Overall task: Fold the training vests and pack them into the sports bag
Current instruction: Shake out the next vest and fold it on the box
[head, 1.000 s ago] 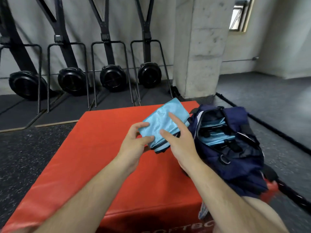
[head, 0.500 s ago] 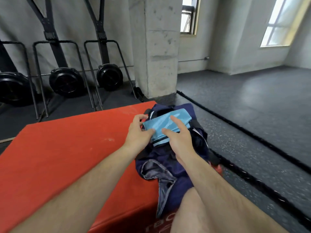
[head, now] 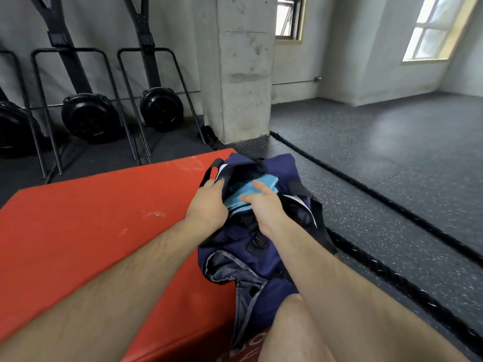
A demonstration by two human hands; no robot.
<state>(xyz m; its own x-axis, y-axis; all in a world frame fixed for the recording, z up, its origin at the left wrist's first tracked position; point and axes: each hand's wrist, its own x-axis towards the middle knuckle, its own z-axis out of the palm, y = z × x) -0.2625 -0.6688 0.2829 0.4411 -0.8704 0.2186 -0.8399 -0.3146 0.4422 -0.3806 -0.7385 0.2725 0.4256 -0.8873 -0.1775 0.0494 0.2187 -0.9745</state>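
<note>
Item one — folded vest, light blue with a dark edge, lying halfway into the mouth of the sports bag, above more blue cloth already inside.

Item two: the sports bag, navy, unzipped, slumped on the right-hand end of the red padded box, with one grey-lined pocket gaping toward me.

Item three: my right hand, index finger stretched flat over the vest's top, thumb laid across its near edge, the other fingers under it — a pinching hold.

Item four: my left hand, fingers lightly bent at the left lip of the bag's opening, just beside the vest. Whether they hold cloth or lip I cannot tell.

Surroundings: concrete pillar beyond the box, battle rope along the rubber floor to the right, black flywheel machines stood against the wall at left.
</note>
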